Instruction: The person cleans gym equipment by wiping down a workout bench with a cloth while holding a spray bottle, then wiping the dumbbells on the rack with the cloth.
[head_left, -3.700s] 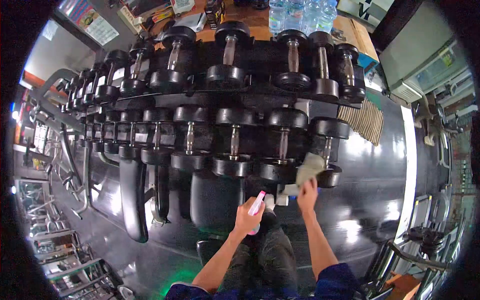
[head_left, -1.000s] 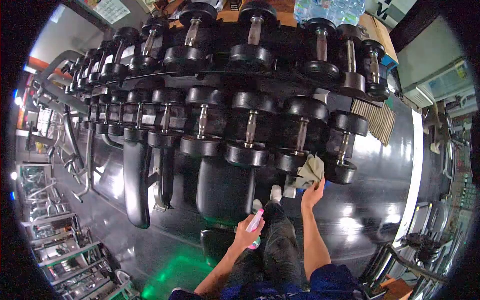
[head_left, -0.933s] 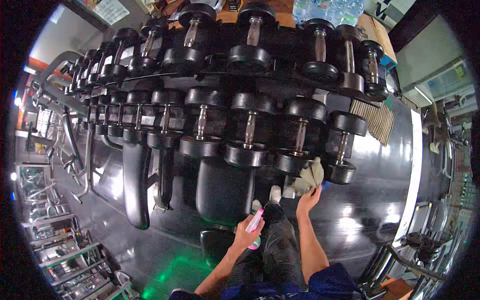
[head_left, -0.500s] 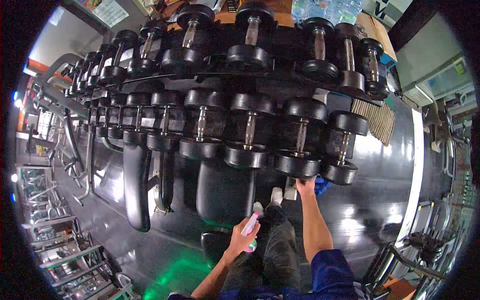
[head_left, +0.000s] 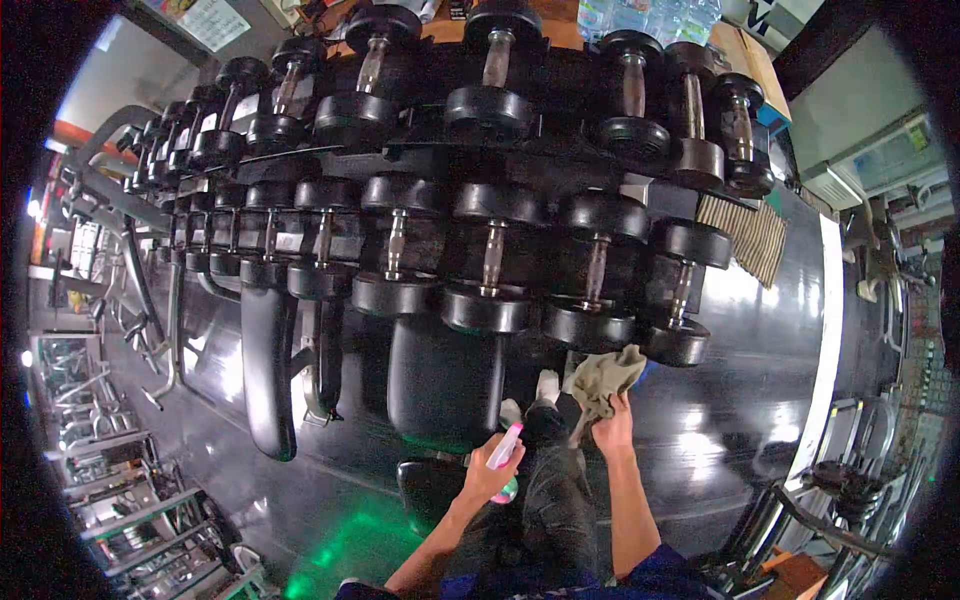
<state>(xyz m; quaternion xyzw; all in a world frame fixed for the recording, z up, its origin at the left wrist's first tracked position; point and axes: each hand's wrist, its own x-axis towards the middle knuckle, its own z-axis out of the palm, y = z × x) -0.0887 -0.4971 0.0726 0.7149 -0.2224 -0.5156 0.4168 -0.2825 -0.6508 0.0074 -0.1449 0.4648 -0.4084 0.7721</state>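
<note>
A spray bottle [head_left: 507, 446] with a pink and white top is gripped in my left hand [head_left: 490, 470], low in front of my legs. My right hand [head_left: 613, 428] is closed on a greyish-beige cloth [head_left: 603, 380], which hangs crumpled above the fingers. The cloth is just below the lower row of the rack, near the rightmost dumbbell [head_left: 675, 340] and the large dumbbell [head_left: 590, 325] beside it. Whether the cloth touches either one I cannot tell. Black dumbbells with metal handles fill both tiers, such as the upper one [head_left: 497, 68].
Under the lower row stand a black padded bench [head_left: 445, 385] and a narrower bench pad [head_left: 268, 380]. Water bottles [head_left: 650, 20] sit behind the rack at the top. A striped mat [head_left: 745, 240] lies on the floor at right. Gym machines [head_left: 150, 510] line the left side.
My right hand has come down and back from beneath the lower row, and the cloth now shows in it. My left hand stays nearly in place with the spray bottle.
</note>
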